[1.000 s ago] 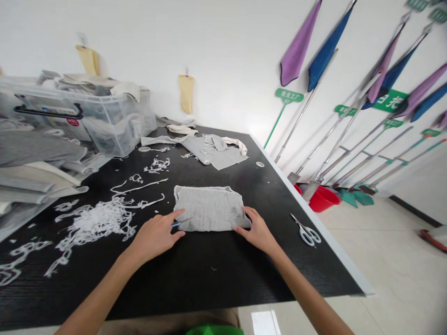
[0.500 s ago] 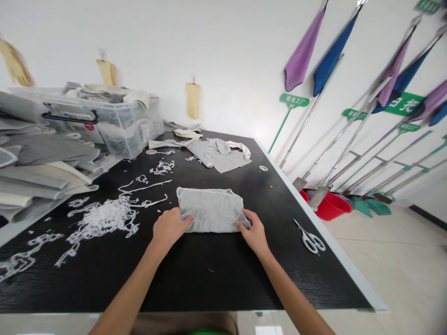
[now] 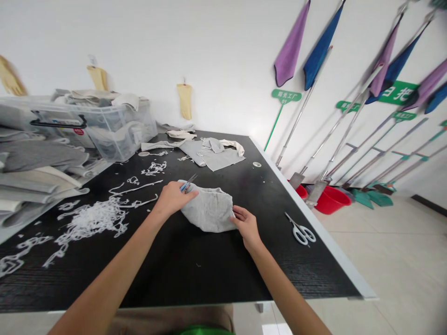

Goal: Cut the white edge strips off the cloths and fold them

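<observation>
A piece of grey cloth point(image 3: 209, 211), looking like a folded or tube-shaped knit, is held between my hands over the black table. My left hand point(image 3: 172, 201) is closed at its upper left corner. Small blue-handled snips point(image 3: 187, 183) are also in that hand, their dark tips pointing up and away. My right hand point(image 3: 246, 226) pinches the cloth's right edge between thumb and fingers. The cloth's lower edge bulges, and its upper edge looks slightly parted. White-handled scissors point(image 3: 301, 230) lie on the table to the right of my right hand.
Left of my hands is a heap of white fabric strips point(image 3: 96, 218). Stacked grey cloths point(image 3: 38, 172) and a clear plastic bin point(image 3: 118, 139) stand further left. More grey cloth pieces point(image 3: 223, 159) and a tape roll point(image 3: 257, 164) lie toward the back of the black table point(image 3: 195, 274).
My left hand has raised and drawn in the cloth's left side, so it is no longer a flat rectangle. The snips' tips now show above that hand. The view has shifted slightly.
</observation>
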Demonstrator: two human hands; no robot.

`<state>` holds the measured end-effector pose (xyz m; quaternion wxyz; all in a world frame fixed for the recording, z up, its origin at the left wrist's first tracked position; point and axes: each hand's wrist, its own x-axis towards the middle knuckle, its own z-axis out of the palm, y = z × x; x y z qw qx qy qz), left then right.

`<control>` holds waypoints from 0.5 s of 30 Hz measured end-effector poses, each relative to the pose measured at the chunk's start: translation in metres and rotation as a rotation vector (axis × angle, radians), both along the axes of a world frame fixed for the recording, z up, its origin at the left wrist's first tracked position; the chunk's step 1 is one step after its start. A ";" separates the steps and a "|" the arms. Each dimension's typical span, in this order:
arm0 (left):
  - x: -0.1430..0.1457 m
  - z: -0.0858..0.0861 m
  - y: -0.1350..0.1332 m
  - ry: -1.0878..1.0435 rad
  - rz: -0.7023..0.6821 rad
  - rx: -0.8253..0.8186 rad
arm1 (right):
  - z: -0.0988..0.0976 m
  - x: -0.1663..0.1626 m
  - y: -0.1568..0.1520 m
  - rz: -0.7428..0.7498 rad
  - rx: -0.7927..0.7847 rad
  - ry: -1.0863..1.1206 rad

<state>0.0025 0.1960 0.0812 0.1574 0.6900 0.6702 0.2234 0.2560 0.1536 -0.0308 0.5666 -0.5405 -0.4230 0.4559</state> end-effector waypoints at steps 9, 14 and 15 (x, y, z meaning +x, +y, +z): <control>0.129 0.006 -0.010 0.097 -0.251 0.001 | 0.007 0.010 0.001 -0.079 -0.173 0.292; 0.120 -0.013 -0.001 -0.001 -0.265 -0.080 | 0.008 0.012 -0.005 -0.139 -0.190 0.383; 0.111 -0.017 0.001 -0.027 -0.256 -0.088 | 0.009 0.011 -0.007 -0.139 -0.187 0.392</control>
